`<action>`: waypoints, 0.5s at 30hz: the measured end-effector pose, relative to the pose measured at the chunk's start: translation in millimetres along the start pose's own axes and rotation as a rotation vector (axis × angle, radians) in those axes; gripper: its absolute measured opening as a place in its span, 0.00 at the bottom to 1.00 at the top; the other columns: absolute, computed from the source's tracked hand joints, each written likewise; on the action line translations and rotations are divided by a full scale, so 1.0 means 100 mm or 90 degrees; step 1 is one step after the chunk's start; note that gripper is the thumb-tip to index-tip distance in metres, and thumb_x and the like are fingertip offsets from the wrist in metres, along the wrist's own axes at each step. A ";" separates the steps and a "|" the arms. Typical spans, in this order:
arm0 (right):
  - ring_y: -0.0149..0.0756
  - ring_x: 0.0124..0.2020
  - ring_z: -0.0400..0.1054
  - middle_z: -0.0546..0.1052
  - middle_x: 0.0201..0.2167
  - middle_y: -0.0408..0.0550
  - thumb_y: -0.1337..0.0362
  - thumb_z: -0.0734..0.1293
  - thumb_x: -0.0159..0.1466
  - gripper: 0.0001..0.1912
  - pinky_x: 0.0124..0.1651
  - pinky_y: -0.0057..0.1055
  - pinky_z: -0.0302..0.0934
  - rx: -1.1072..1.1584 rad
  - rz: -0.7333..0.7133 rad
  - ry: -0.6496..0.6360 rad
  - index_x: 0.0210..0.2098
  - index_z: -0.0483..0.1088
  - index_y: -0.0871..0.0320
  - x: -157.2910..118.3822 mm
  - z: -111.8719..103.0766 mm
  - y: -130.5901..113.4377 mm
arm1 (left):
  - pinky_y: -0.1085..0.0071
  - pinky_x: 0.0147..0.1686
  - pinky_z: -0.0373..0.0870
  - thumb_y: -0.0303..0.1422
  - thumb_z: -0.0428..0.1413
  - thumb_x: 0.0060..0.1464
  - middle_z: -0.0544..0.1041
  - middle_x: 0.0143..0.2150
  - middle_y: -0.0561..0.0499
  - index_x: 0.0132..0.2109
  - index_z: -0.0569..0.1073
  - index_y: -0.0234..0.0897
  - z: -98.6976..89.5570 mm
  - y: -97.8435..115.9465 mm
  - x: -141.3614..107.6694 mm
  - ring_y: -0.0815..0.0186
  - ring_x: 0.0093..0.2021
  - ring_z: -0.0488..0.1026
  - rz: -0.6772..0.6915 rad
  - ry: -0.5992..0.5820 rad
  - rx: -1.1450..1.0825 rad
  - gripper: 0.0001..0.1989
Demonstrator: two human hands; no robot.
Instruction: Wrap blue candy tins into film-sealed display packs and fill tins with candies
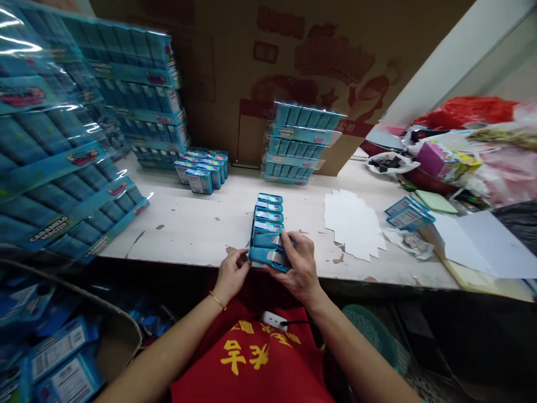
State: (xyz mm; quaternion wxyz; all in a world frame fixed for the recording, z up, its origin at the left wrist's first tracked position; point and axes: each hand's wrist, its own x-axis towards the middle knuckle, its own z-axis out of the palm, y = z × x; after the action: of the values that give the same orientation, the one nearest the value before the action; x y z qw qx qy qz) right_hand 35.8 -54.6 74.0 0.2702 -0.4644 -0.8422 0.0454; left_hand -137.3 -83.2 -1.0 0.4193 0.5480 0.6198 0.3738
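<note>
A blue display tray [252, 235] holding a row of small blue boxes [269, 217] lies at the front edge of the white table, in front of my body. My right hand [300, 260] is wrapped round its near right corner, thumb on top of the nearest boxes. At the near left corner, my left hand [233, 271] pinches the tray's edge between thumb and fingers. The nearest boxes lie flatter than the ones behind. Behind the tray stands a short stack of filled trays [293, 143], and to the left is a group of loose blue boxes [201, 170].
Tall stacks of wrapped trays [79, 168] rise at the left. A large cardboard box [218, 73] stands behind. White paper sheets [351, 224], two blue boxes [409, 214] and bags [465, 120] lie to the right. An open carton of blue boxes [59, 352] is at the lower left.
</note>
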 end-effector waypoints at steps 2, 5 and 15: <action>0.50 0.52 0.52 0.59 0.52 0.55 0.50 0.64 0.55 0.40 0.54 0.49 0.48 -0.038 -0.010 -0.067 0.61 0.46 0.55 0.06 0.03 -0.04 | 0.67 0.39 0.67 0.31 0.50 0.50 0.72 0.37 0.49 0.44 0.70 0.36 -0.01 0.00 -0.01 0.65 0.36 0.69 -0.006 -0.003 -0.025 0.13; 0.51 0.53 0.52 0.59 0.54 0.55 0.50 0.63 0.55 0.37 0.55 0.48 0.47 -0.071 -0.009 -0.172 0.60 0.50 0.55 0.17 0.00 -0.09 | 0.65 0.43 0.65 0.30 0.49 0.51 0.72 0.41 0.48 0.44 0.70 0.37 -0.03 -0.02 -0.05 0.64 0.41 0.69 0.004 -0.006 -0.043 0.13; 0.51 0.62 0.40 0.53 0.61 0.53 0.45 0.66 0.50 0.44 0.60 0.55 0.27 0.095 -0.094 -0.299 0.60 0.49 0.56 0.44 0.14 -0.08 | 0.63 0.55 0.56 0.39 0.46 0.55 0.65 0.54 0.44 0.51 0.66 0.36 -0.22 0.09 0.36 0.61 0.55 0.61 -0.003 0.070 -0.031 0.19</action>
State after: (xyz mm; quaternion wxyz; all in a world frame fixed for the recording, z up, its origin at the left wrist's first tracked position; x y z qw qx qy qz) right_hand 4.1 -21.5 82.5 0.1031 -0.3568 -0.9079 0.1945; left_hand -156.6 -46.0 11.0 0.3991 0.5148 0.6338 0.4172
